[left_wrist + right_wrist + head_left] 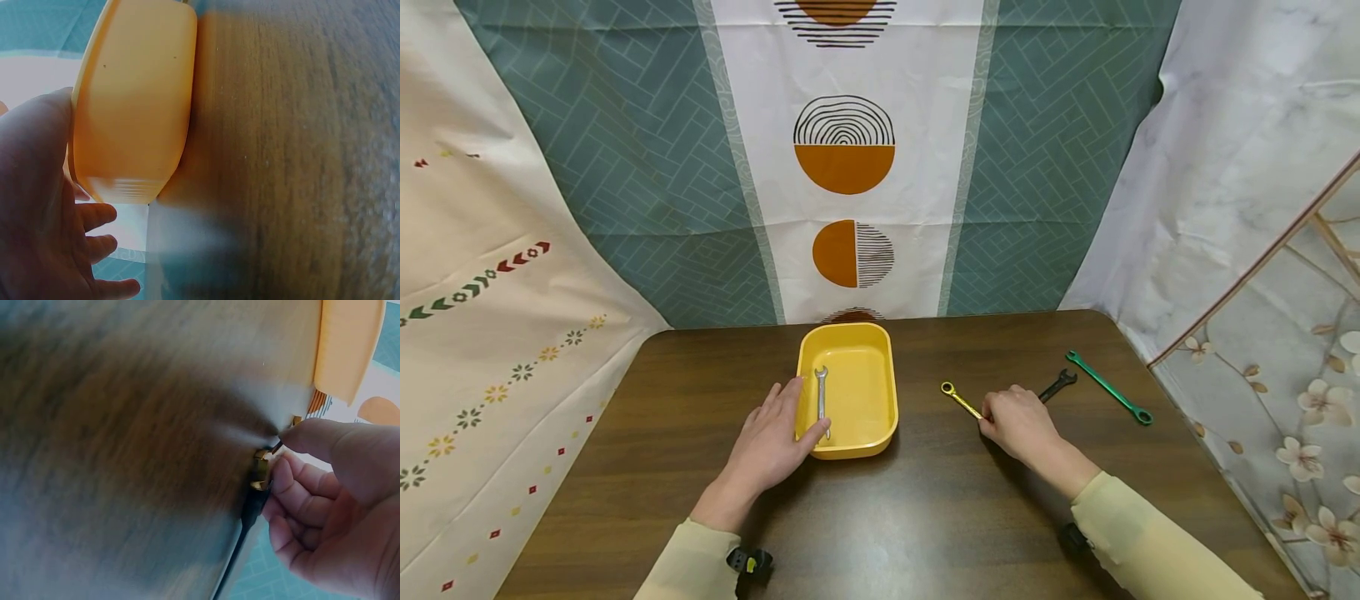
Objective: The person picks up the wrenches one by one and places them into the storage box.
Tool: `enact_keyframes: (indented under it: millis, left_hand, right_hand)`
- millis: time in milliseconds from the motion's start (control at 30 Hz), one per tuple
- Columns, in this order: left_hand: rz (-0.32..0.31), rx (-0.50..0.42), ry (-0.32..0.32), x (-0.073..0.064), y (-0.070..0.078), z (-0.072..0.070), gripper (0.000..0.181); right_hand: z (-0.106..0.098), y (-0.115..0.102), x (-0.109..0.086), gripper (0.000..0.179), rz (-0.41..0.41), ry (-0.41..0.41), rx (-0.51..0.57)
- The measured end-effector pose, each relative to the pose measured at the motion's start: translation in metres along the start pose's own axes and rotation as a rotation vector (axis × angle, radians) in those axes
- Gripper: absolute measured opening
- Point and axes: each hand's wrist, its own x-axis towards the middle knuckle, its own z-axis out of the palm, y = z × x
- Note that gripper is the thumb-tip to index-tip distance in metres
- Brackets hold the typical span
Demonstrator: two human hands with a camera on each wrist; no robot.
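Note:
A yellow tray (857, 404) stands on the table with a silver wrench (822, 396) lying inside it along its left side. My left hand (771, 437) rests at the tray's near left corner, thumb over the rim and the other fingers spread along the outside. To the right, my right hand (1018, 423) pinches a gold wrench (958, 398) between thumb and index finger. Partly hidden by that hand is a black wrench (1057, 384); in the right wrist view the black wrench (251, 509) lies close under the curled fingers.
A green wrench (1108, 387) lies slantwise near the right side of the brown table (917, 517). Patterned cloths (1037, 167) hang behind the table and along both sides.

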Motion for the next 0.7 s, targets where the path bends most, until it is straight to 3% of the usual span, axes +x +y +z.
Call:
enact_keyframes:
  millis: [700]
  left_hand:
    - [0.0,-0.008,0.008,0.0003,-0.0005,0.0017,0.099]
  right_hand:
    - [0.0028,-0.001,-0.0056,0.015,-0.016,0.062,-0.015]
